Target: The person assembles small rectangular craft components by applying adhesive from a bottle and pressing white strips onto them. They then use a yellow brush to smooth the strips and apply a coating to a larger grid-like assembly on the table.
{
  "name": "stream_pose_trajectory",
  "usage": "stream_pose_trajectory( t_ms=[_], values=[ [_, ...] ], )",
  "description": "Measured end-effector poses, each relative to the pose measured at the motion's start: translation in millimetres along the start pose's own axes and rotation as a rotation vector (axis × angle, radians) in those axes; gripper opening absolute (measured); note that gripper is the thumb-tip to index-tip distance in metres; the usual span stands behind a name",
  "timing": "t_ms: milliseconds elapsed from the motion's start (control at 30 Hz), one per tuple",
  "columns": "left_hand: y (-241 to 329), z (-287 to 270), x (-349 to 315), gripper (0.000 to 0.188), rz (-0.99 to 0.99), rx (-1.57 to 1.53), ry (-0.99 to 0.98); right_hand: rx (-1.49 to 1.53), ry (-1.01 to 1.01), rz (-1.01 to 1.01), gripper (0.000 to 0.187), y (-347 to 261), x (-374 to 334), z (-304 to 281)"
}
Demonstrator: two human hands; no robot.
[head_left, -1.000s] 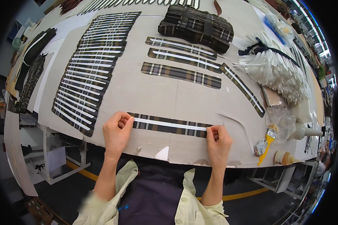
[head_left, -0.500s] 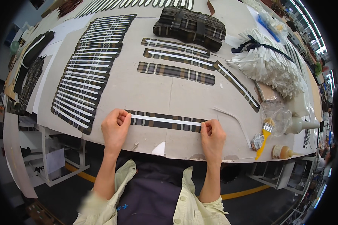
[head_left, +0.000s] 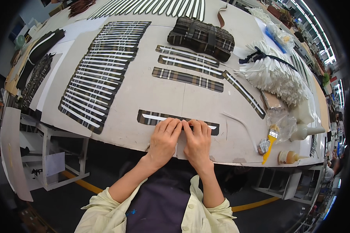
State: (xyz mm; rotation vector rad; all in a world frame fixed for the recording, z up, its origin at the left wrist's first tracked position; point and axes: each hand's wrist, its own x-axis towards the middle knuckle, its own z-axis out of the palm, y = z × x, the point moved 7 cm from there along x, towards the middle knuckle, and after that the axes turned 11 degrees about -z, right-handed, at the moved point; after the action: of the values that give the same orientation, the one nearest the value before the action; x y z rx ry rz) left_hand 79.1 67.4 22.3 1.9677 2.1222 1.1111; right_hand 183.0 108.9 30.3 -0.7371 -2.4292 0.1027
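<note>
**Two hands meeting over a plaid cloth strip**

The plaid strip [head_left: 151, 121] lies near the front edge of the surface [head_left: 116, 128], its long axis running left to right, the right end slightly closer to the wearer. The left hand [head_left: 165, 138] and right hand [head_left: 197, 141] are equally near, fingers bunched narrowly at mid-strip over a white band [head_left: 153, 117]; whether they pinch or press, I cannot tell. Well right: a white bottle [head_left: 299, 133], contents hidden, and an amber-toned small bottle [head_left: 287, 157].

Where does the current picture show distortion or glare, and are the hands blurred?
Head view: table visibly bowed by the fisheye lens; head view: bright lights glaring at upper right; head view: left hand and right hand fairly sharp.
</note>
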Motion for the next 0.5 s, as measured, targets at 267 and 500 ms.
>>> stream_pose_trajectory(
  t_ms=[267, 500],
  values=[
    [-26, -26, -5, 0.042, -0.067, 0.070, -0.011, -0.184, -0.010, 0.118, 0.043, 37, -33, -26],
    [-63, -58, -10, 0.033, -0.199, 0.137, 0.003, -0.100, 0.029, 0.198, 0.036, 52, -46, -33]
  ],
)
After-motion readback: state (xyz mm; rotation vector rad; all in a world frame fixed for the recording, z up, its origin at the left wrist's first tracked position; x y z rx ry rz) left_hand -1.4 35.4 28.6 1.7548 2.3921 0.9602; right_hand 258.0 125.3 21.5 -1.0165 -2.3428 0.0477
